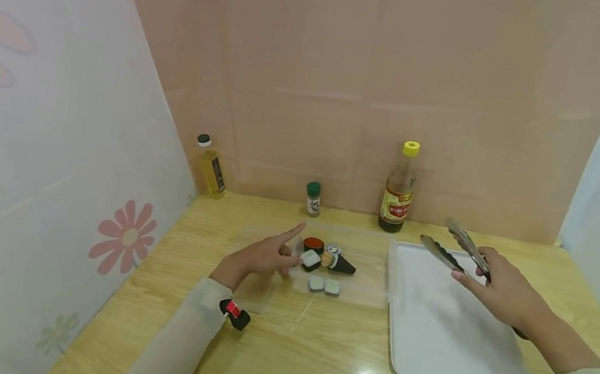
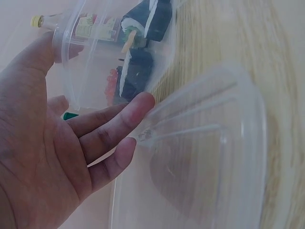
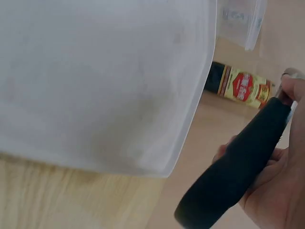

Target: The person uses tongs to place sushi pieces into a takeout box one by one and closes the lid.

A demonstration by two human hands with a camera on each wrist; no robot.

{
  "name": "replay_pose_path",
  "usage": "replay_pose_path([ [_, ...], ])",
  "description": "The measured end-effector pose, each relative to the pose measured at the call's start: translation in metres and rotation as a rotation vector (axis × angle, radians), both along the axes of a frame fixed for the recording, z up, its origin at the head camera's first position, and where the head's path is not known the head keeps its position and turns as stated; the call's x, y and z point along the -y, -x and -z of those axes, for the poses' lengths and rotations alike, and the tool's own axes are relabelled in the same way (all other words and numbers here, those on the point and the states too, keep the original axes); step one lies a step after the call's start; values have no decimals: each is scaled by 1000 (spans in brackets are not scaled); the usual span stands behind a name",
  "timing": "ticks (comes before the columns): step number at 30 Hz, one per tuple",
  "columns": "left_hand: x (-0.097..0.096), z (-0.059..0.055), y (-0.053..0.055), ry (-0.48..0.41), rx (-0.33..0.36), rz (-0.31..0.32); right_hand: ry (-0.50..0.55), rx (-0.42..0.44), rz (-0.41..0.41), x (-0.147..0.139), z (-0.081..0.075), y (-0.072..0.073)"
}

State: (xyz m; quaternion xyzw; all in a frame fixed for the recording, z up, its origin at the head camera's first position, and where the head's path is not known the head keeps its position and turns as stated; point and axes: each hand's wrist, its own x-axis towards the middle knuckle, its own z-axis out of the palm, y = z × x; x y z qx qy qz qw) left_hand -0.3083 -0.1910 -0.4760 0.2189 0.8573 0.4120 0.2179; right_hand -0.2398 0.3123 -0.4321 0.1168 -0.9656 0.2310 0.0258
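My left hand (image 1: 265, 255) holds the left wall of a clear plastic container (image 1: 372, 277), its thumb over the rim and the other fingers loosely bent outside. Inside sit several sushi pieces: a red-topped one (image 1: 313, 244), a white rice one (image 1: 311, 260), a small round roll (image 1: 334, 249) and a dark cone-shaped hand roll (image 1: 343, 265). Two white-topped pieces (image 1: 324, 285) lie by its front side. My right hand (image 1: 505, 291) grips metal tongs (image 1: 466, 244) by their dark handle (image 3: 238, 162). The tong tips stand spread above the white tray's far edge, with nothing between them.
A white tray (image 1: 457, 352) lies on the right, beside the container. A clear lid (image 2: 200, 176) is under and left of my left hand. Along the back wall stand an oil bottle (image 1: 212, 172), a green-capped shaker (image 1: 313, 201) and a yellow-capped sauce bottle (image 1: 397, 197).
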Motion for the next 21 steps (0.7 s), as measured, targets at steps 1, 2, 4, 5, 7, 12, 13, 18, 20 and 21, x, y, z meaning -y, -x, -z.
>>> replay_pose_path([
  [1, 0, 1, 0, -4, -3, -3, 1, 14, 30, -4, 1, 0],
  [2, 1, 1, 0, -6, -5, -6, -5, 29, 56, -9, 1, 0],
  [4, 2, 1, -1, -6, -5, -14, -25, 53, 97, -18, 2, -2],
  [5, 2, 1, -2, -5, -3, -16, -34, 71, 114, -22, 2, -3],
  [7, 3, 1, -4, -2, 5, -15, -51, 113, 146, -31, 4, -7],
  [12, 3, 2, -5, -4, -5, -11, -61, 194, 210, -56, 8, -13],
  [13, 3, 2, -5, -1, -9, -12, -67, 207, 217, -61, 8, -13],
  [18, 4, 2, -7, 6, -3, -15, -96, 242, 242, -83, 14, -15],
  [20, 4, 2, -8, 10, 2, -12, -98, 256, 260, -91, 17, -16],
  [21, 4, 2, -8, 12, 2, -12, -97, 267, 269, -95, 18, -16],
])
